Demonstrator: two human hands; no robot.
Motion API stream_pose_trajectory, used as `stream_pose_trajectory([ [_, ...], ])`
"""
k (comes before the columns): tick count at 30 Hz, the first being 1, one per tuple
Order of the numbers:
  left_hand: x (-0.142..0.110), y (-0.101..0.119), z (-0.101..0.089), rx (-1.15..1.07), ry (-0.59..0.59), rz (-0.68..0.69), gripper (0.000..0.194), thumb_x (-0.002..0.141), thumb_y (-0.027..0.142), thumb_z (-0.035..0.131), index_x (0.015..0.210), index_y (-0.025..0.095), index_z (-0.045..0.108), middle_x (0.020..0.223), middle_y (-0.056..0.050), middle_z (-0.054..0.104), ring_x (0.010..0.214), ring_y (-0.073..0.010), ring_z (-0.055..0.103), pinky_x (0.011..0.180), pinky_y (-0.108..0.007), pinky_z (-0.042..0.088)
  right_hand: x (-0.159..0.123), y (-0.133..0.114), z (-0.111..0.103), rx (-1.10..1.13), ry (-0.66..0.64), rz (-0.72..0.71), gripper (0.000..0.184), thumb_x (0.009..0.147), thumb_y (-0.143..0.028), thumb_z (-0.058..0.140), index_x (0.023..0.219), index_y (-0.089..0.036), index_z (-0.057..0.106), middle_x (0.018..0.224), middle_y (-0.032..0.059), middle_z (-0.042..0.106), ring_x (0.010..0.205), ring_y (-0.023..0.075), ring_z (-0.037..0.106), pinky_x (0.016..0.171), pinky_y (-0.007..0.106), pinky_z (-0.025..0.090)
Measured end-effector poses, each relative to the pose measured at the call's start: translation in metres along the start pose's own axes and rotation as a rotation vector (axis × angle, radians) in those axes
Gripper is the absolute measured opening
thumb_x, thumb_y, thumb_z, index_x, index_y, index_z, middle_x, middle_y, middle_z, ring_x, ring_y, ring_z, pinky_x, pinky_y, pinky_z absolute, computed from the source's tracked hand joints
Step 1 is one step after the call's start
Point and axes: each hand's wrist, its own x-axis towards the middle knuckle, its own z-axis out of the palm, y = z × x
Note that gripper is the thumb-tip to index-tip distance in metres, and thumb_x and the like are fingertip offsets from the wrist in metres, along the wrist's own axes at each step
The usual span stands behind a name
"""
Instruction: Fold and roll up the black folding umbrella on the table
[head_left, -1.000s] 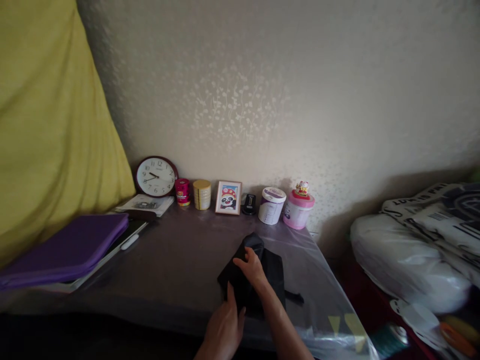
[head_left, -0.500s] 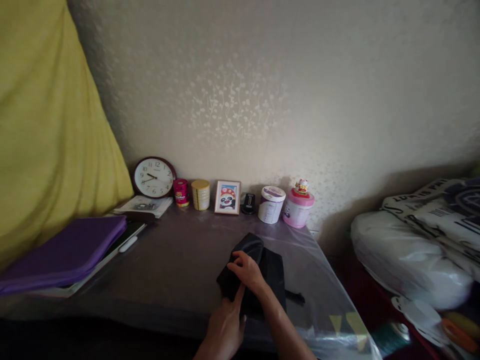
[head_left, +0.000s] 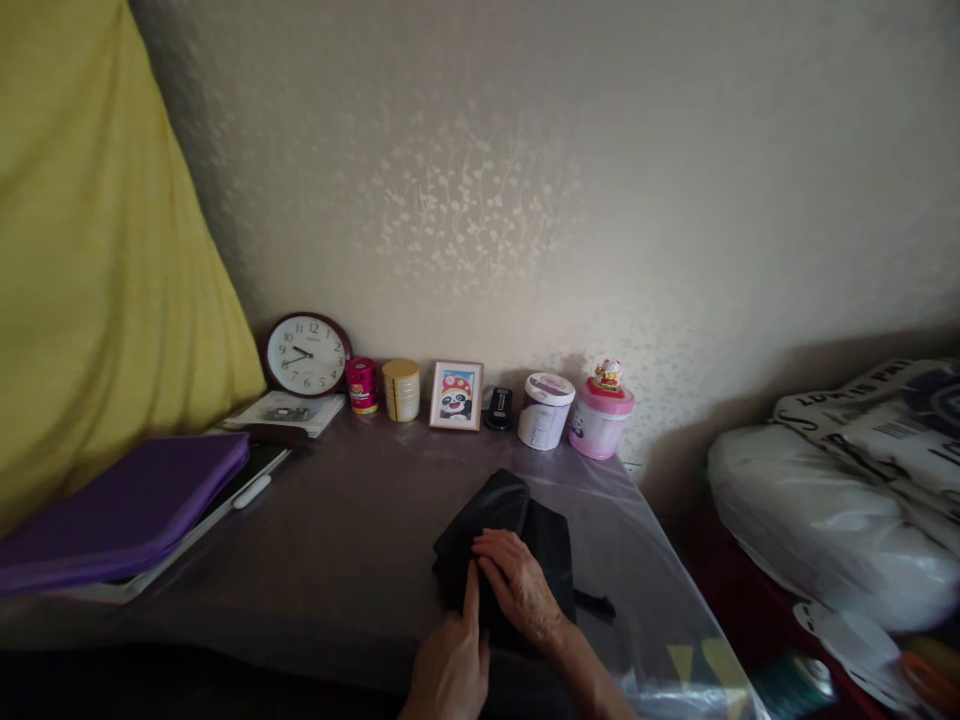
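Black folded cloth (head_left: 487,510) with creased, pointed flaps lies near the front of the table, and a short dark strap (head_left: 595,604) sticks out at its right. My right hand (head_left: 517,585) rests on the cloth, fingers lying flat and close together. Just left of it, my left hand (head_left: 454,655) points its stretched index finger onto the cloth, the tip by the right hand's fingers. Its other fingers are partly hidden. What the cloth item is, I cannot tell.
Along the wall stand a clock (head_left: 308,355), a pink tin (head_left: 362,386), a yellow-lidded can (head_left: 401,390), a framed panda picture (head_left: 456,396), a white tub (head_left: 546,412) and a pink tub (head_left: 600,422) bearing a figurine. A purple folder (head_left: 127,510) lies left; bags (head_left: 817,510) sit right.
My right hand has slid down a little and flattened onto the cloth; its fingers were more bent before. My left index finger now points more straight up. The cloth has hardly changed.
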Motion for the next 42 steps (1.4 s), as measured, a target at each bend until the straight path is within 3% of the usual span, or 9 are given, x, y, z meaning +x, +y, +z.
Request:
stream_pose_trajectory([
  [6, 0.004, -0.001, 0.006, -0.034, 0.017, -0.028, 0.065, 0.086, 0.021, 0.033, 0.138, 0.011, -0.005, 0.096, -0.011, 0.063, 0.080, -0.0176, 0.061, 0.067, -0.024, 0.039, 0.026, 0.037, 0.004, -0.169, -0.058, -0.025, 0.025, 0.088, -0.027, 0.042, 0.102, -0.021, 0.061, 0.112, 0.0067, 0.060, 0.116, 0.0193, 0.044, 0.100, 0.044, 0.028],
  [12, 0.005, 0.003, 0.000, -0.028, -0.055, -0.098, 0.063, 0.086, 0.021, 0.032, 0.138, 0.007, -0.002, 0.100, -0.015, 0.062, 0.085, -0.0214, 0.061, 0.070, -0.029, 0.041, 0.058, 0.076, 0.004, -0.298, -0.103, 0.026, 0.027, 0.088, -0.027, 0.039, 0.098, -0.023, 0.064, 0.108, 0.0042, 0.063, 0.115, 0.0178, 0.044, 0.101, 0.042, 0.023],
  [18, 0.004, 0.008, -0.012, -0.060, -0.140, -0.160, 0.063, 0.087, 0.023, 0.032, 0.138, 0.007, 0.000, 0.106, -0.017, 0.060, 0.091, -0.0216, 0.060, 0.074, -0.030, 0.041, 0.083, 0.095, 0.000, -0.428, -0.162, 0.210, 0.028, 0.089, -0.024, 0.037, 0.097, -0.022, 0.064, 0.109, 0.0034, 0.063, 0.111, 0.0181, 0.048, 0.096, 0.035, 0.030],
  [21, 0.004, 0.007, -0.010, -0.061, -0.128, -0.162, 0.061, 0.088, 0.023, 0.031, 0.138, 0.007, 0.001, 0.106, -0.017, 0.060, 0.091, -0.0209, 0.060, 0.074, -0.029, 0.041, 0.083, 0.082, 0.000, -0.516, -0.048, 0.325, 0.027, 0.087, -0.025, 0.040, 0.103, -0.019, 0.061, 0.114, 0.0077, 0.060, 0.115, 0.0200, 0.044, 0.099, 0.037, 0.026],
  [24, 0.005, 0.003, -0.005, -0.056, -0.120, -0.130, 0.061, 0.088, 0.023, 0.030, 0.138, 0.004, 0.002, 0.108, -0.018, 0.059, 0.091, -0.0213, 0.060, 0.074, -0.029, 0.042, 0.071, 0.053, 0.009, -0.474, -0.013, 0.235, 0.025, 0.087, -0.028, 0.042, 0.102, -0.019, 0.060, 0.112, 0.0071, 0.060, 0.118, 0.0186, 0.041, 0.102, 0.037, 0.022],
  [30, 0.008, -0.001, -0.001, -0.062, -0.159, -0.120, 0.059, 0.086, 0.020, 0.031, 0.138, 0.003, 0.008, 0.109, -0.017, 0.059, 0.091, -0.0211, 0.061, 0.071, -0.026, 0.042, 0.038, -0.015, 0.021, -0.139, -0.368, 0.007, 0.028, 0.088, -0.029, 0.039, 0.079, -0.021, 0.065, 0.077, 0.0009, 0.067, 0.085, 0.0134, 0.060, 0.091, 0.030, 0.036],
  [33, 0.006, 0.001, -0.001, -0.040, -0.116, -0.130, 0.057, 0.087, 0.021, 0.030, 0.138, 0.006, 0.008, 0.111, -0.016, 0.059, 0.089, -0.0190, 0.061, 0.071, -0.024, 0.042, 0.022, -0.016, 0.001, 0.070, -0.160, 0.128, 0.024, 0.086, -0.029, 0.041, 0.095, -0.022, 0.062, 0.094, 0.0016, 0.066, 0.090, 0.0126, 0.058, 0.082, 0.023, 0.042],
  [38, 0.000, 0.002, 0.000, 0.012, -0.015, -0.092, 0.058, 0.089, 0.025, 0.028, 0.138, 0.002, 0.006, 0.112, -0.016, 0.058, 0.091, -0.0168, 0.060, 0.075, -0.022, 0.041, -0.023, 0.038, -0.038, -0.100, 0.389, 0.682, 0.033, 0.083, -0.035, 0.038, 0.100, -0.017, 0.059, 0.099, 0.0104, 0.063, 0.089, 0.0206, 0.059, 0.081, 0.034, 0.045],
  [42, -0.001, 0.000, 0.000, 0.041, 0.006, -0.060, 0.057, 0.090, 0.026, 0.025, 0.137, 0.001, 0.007, 0.112, -0.017, 0.058, 0.092, -0.0171, 0.059, 0.076, -0.023, 0.041, -0.057, 0.067, -0.042, -0.185, 0.416, 0.868, 0.035, 0.077, -0.040, 0.043, 0.096, -0.015, 0.059, 0.091, 0.0118, 0.064, 0.086, 0.0233, 0.061, 0.078, 0.035, 0.045],
])
